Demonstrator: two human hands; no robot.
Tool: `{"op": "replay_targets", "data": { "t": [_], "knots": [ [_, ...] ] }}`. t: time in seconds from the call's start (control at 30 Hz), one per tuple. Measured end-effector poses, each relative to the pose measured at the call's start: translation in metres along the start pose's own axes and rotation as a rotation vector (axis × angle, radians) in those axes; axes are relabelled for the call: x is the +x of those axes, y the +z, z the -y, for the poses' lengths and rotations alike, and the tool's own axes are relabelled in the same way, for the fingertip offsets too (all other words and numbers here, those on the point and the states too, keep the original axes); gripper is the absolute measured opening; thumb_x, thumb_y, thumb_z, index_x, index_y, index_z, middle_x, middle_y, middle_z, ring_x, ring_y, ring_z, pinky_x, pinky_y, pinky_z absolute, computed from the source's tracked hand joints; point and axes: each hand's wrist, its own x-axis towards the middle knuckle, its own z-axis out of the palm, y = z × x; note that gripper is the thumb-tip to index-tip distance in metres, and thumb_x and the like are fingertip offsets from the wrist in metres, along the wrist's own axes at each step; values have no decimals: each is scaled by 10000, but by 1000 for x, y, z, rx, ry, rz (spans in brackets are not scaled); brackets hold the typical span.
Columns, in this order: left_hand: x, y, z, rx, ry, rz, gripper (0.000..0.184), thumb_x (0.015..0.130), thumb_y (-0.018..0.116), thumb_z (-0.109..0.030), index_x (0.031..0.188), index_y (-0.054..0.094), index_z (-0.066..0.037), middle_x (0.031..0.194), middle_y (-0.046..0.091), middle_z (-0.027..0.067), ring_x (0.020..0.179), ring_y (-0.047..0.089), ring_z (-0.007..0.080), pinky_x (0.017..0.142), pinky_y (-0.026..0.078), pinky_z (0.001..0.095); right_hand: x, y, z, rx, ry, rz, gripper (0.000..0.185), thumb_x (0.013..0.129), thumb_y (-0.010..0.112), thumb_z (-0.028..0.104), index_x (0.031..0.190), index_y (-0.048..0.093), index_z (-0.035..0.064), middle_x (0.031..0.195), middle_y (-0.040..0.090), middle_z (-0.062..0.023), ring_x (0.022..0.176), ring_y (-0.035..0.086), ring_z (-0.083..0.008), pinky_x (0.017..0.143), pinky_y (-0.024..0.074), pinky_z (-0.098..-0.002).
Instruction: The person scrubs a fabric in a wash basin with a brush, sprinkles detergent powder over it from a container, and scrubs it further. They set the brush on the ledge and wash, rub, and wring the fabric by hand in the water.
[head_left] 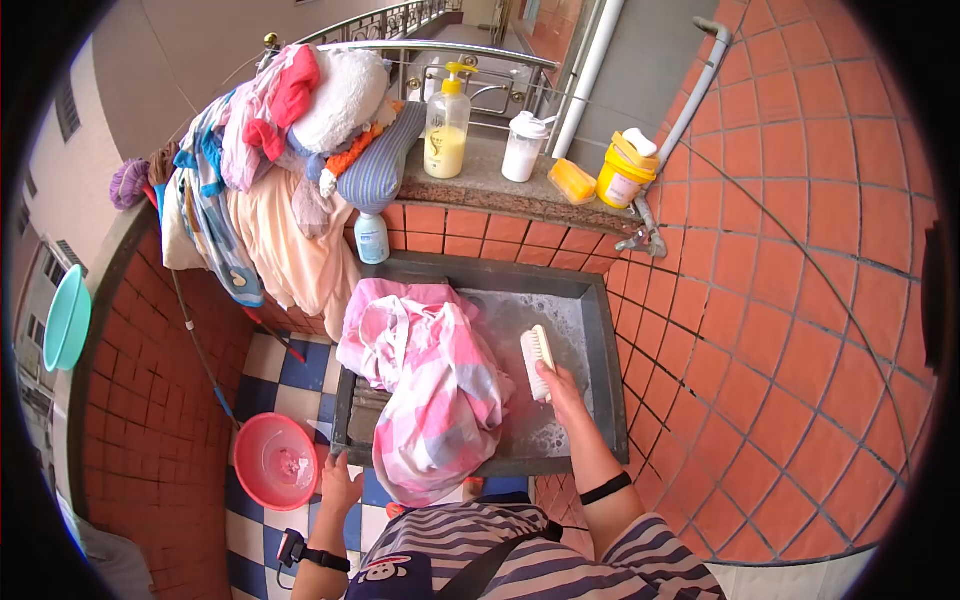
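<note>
Striped shirt [455, 535] lies nearest. Right hand [563, 392] grips the brush [536, 362]; left hand [342, 484] is loosely spread. Between them, unheld checked cloth [435, 385] overhangs the sink [606, 370]; its weight could drag it off.

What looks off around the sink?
Mainly the pink-and-white checked cloth: part of it hangs over the near rim of the sink instead of lying inside, so it may drip. The teal basin by the left wall looks tilted, though lens distortion may exaggerate that. No obvious damage.
</note>
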Motion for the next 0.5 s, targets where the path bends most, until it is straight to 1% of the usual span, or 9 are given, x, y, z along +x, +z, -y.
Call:
{"op": "replay_targets", "data": {
  "t": [0.03, 0.17, 0.23, 0.3, 0.33, 0.37, 0.43, 0.47, 0.5],
  "knots": [
    [3, 4, -1, -12, 30, 47, 722, 722, 721, -241, 1323, 411, 14, 1338, 353, 363, 1172, 451, 482, 1002, 386, 461, 12, 2, 14, -2, -12, 10, 395, 904, 582, 352, 1194, 568, 84, 922, 628, -32, 773, 587, -136, 640, 449, -310],
    [6, 11, -42, 177, -48, 212, 909, 688, 730, -397, 1377, 325, 36, 1269, 214, 541, 1138, 462, 549, 960, 431, 461, 64, 19, 94, 440, -39, 226, 385, 909, 551, 368, 1163, 551, 80, 919, 623, -104, 785, 593, -194, 613, 443, -324],
    [16, 46, -16, 274, 20, 131, 953, 676, 716, -435, 1390, 296, 37, 1257, 188, 559, 1103, 484, 561, 970, 428, 466, 95, 35, 136, 599, -22, 346, 401, 914, 536, 379, 1183, 530, 81, 941, 621, -121, 791, 596, -210, 612, 442, -327],
    [18, 38, -22, 267, 22, 273, 955, 671, 709, -421, 1390, 287, 45, 1265, 161, 560, 1035, 521, 571, 975, 427, 475, 129, 55, 173, 717, -97, 485, 435, 927, 508, 372, 1239, 479, 71, 987, 615, -152, 814, 597, -242, 632, 441, -339],
    [19, 33, -26, 252, 17, 287, 960, 664, 695, -420, 1391, 282, 51, 1213, 299, 536, 1009, 530, 578, 1040, 355, 502, 147, 64, 189, 714, -100, 501, 435, 927, 508, 372, 1239, 479, 71, 987, 615, -152, 814, 597, -242, 632, 441, -339],
    [19, 26, -31, 249, 9, 276, 960, 664, 695, -420, 1391, 282, 51, 1213, 299, 536, 1009, 530, 578, 1040, 355, 502, 166, 73, 201, 756, -101, 519, 439, 935, 493, 372, 1250, 470, 68, 1030, 603, -157, 851, 590, -253, 659, 448, -351],
    [23, 15, -39, 133, -53, 391, 958, 659, 682, -426, 1392, 287, 49, 1102, 458, 484, 1008, 522, 589, 1094, 257, 524, 200, 94, 221, 796, -103, 553, 443, 943, 479, 372, 1260, 461, 64, 1073, 590, -162, 889, 583, -264, 687, 454, -363],
    [25, 18, -36, 152, -38, 367, 938, 660, 674, -427, 1382, 313, 50, 997, 540, 441, 1032, 505, 595, 1118, 181, 535, 214, 104, 226, 867, -109, 493, 442, 953, 455, 370, 1267, 454, 60, 1126, 569, -161, 928, 565, -278, 719, 461, -377],
    [25, 18, -36, 151, -47, 363, 938, 660, 674, -427, 1382, 313, 50, 997, 540, 441, 1032, 505, 595, 1118, 181, 535, 225, 112, 229, 936, -112, 430, 441, 964, 432, 369, 1275, 447, 56, 1178, 548, -161, 967, 548, -292, 751, 468, -392]
  ]
}}
